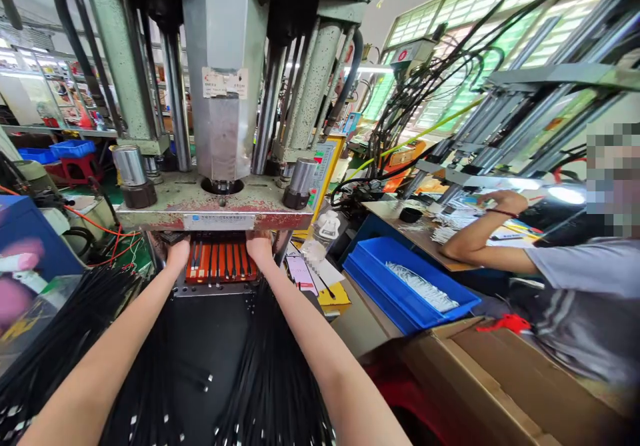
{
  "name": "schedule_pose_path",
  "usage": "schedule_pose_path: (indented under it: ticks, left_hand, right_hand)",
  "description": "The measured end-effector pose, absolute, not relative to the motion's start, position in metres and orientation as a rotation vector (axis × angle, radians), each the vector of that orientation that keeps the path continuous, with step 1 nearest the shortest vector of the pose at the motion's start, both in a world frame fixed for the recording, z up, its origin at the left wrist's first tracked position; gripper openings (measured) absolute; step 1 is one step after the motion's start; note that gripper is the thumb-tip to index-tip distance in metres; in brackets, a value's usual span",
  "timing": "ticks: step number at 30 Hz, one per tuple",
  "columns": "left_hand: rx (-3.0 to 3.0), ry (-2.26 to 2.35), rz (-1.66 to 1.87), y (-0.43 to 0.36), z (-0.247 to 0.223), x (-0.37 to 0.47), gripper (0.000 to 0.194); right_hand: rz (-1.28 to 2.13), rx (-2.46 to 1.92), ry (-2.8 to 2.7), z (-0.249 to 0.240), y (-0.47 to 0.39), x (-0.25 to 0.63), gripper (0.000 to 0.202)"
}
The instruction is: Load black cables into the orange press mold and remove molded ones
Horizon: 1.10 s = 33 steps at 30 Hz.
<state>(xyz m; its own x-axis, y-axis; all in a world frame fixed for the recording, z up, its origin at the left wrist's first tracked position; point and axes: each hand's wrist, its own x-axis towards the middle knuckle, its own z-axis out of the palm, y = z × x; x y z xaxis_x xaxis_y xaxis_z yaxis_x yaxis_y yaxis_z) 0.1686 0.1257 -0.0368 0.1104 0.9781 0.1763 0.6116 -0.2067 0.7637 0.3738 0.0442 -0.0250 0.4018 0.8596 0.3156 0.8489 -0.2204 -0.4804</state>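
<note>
Both my arms reach forward under the press platen (pixel 220 199). At the left side of an orange-red mould plate (pixel 205 274) is my left hand (pixel 179 255), its fingers hidden beneath the platen. My right hand (pixel 259 249) is at the plate's right side, its fingers hidden too. Whether either hand grips the plate cannot be seen. A row of black cable ends (pixel 227 263) lies in the plate's slots. Bundles of black cables (pixel 273 366) with silvery tips lie on the black table (pixel 210 339) under my forearms, and another bundle (pixel 75 319) is at the left.
Steel guide posts and two cylinders (pixel 303 183) frame the press. Right of it are a bottle (pixel 323 233), a phone (pixel 300 273), a blue bin (pixel 370 286) of white parts and a cardboard box (pixel 480 373). A co-worker's bent arm (pixel 480 239) is at another machine.
</note>
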Motion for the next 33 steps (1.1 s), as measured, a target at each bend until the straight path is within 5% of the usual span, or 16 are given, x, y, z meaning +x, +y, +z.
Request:
schedule_pose_path:
  ticks: [16, 20, 23, 33]
  left_hand:
    - [2.148, 1.468, 0.612, 0.105, 0.001, 0.188, 0.032]
    - [1.722, 1.048, 0.506, 0.075, 0.002, 0.203, 0.039]
    - [1.177, 0.661, 0.57, 0.042, -0.002, 0.205, 0.022]
    - [0.903, 0.497, 0.508, -0.034, -0.019, 0.172, 0.029]
  right_hand:
    - [0.136, -1.998, -1.27, -0.011, 0.047, 0.341, 0.028]
    - [0.331, -1.654, -1.247, -0.009, 0.022, 0.329, 0.027]
    - [0.446, -1.453, -1.133, -0.018, -0.008, 0.328, 0.028]
    - [0.402, -1.424, -1.325, -0.051, -0.063, 0.346, 0.028]
